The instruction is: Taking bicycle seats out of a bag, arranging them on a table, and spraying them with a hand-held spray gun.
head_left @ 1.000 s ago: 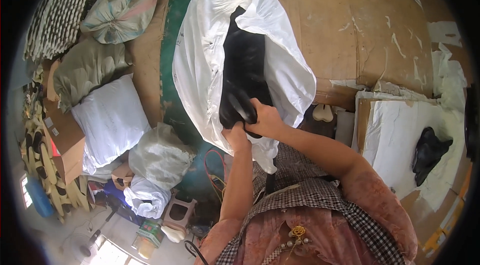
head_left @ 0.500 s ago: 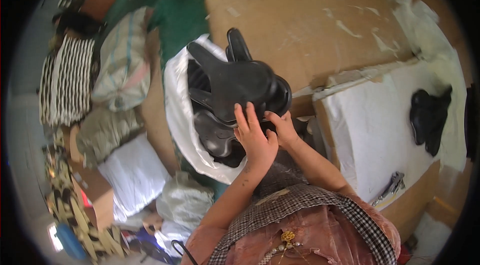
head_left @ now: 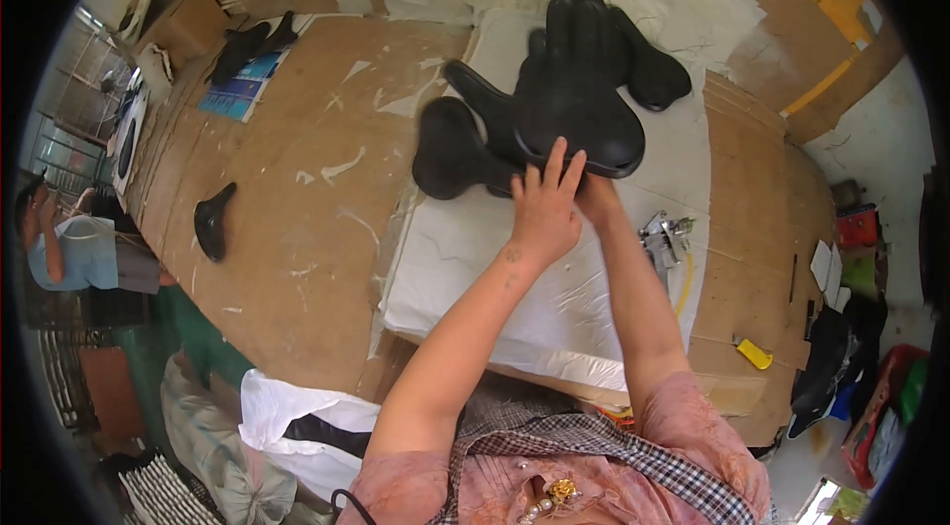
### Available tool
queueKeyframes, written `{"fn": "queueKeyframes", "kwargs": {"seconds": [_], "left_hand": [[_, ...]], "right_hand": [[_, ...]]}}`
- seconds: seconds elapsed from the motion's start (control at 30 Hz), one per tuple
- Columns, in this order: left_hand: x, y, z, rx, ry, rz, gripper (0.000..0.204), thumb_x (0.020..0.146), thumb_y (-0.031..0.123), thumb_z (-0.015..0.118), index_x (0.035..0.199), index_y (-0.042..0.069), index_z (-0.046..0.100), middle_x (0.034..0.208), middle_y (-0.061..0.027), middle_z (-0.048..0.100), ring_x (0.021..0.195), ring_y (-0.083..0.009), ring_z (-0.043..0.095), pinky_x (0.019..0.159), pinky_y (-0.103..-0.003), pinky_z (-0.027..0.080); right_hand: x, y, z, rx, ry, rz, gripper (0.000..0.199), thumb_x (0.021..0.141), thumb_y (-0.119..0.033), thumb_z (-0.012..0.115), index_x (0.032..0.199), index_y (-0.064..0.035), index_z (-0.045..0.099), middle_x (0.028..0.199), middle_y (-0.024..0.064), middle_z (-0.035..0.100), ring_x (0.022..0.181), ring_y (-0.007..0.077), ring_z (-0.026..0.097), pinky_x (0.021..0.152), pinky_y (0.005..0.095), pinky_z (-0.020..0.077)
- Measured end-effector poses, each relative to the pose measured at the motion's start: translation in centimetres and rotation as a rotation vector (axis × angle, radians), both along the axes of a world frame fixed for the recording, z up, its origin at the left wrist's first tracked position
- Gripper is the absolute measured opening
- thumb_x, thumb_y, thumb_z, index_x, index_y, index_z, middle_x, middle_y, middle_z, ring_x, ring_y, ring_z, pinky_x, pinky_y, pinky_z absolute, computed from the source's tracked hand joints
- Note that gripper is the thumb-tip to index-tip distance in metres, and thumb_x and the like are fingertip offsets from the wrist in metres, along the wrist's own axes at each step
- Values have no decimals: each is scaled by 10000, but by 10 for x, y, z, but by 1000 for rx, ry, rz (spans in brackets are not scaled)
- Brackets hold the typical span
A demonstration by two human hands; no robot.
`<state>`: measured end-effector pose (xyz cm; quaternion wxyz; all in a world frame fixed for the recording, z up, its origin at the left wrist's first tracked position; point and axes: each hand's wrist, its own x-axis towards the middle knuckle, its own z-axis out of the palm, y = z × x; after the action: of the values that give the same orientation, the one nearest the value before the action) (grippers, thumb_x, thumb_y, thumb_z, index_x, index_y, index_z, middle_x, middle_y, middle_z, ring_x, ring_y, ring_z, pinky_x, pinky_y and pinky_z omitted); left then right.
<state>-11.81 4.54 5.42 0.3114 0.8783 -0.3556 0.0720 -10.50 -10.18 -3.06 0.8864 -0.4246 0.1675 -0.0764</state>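
A stack of black bicycle saddles [head_left: 579, 114] lies over the white-covered board, noses pointing away from me. My left hand [head_left: 547, 203] grips its near end, fingers stretched over the rounded rear edge of the top saddle. Close beside it, my right hand [head_left: 596, 196] holds the same end from the right; its fingers are hidden behind the saddle. Another black saddle [head_left: 445, 149] shows at the left of the stack, its rear end toward the left. One more saddle [head_left: 661, 78] lies against the stack's right side.
A metal hand tool [head_left: 668, 236] with a yellow hose lies right of my forearm. A yellow-handled tool [head_left: 754, 354] rests on the cardboard [head_left: 747, 258]. Farther left sits a lone saddle [head_left: 212, 223]. The white sack [head_left: 259, 414] stands below the table edge. A person [head_left: 84, 248] is at far left.
My view has swung right, from the open sack to the white-covered board. Both hands have carried the stack of saddles from above the sack to the board.
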Motion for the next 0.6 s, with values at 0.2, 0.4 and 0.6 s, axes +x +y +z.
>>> {"fn": "queueKeyframes", "kwargs": {"seconds": [0.2, 0.4, 0.6], "left_hand": [[32, -2, -16, -48, 370, -120, 809, 607, 63, 628, 1364, 114, 348, 1451, -185, 241, 1222, -389, 365, 1014, -492, 302], [21, 83, -39, -438, 420, -35, 670, 652, 60, 602, 1296, 35, 421, 1399, -223, 309, 1281, -366, 341, 1050, -395, 313], [-68, 316, -92, -591, 557, 582, 474, 710, 45, 590, 1181, 29, 539, 1135, -151, 567, 957, -223, 575, 837, -315, 475]], "right_hand": [[-52, -114, -20, -1322, 572, -53, 561, 763, -252, 669, 1235, 5, 507, 1159, 176, 589, 1017, 263, 591, 870, 362, 469], [-148, -101, -12, -2293, 158, 244, 590, 771, -305, 643, 1285, -73, 470, 1327, 229, 409, 1225, 386, 372, 1023, 488, 272], [-157, -119, 19, -2468, 1119, 330, 510, 824, -336, 576, 1238, -45, 510, 1242, 206, 501, 1067, 364, 525, 913, 434, 428]]}}
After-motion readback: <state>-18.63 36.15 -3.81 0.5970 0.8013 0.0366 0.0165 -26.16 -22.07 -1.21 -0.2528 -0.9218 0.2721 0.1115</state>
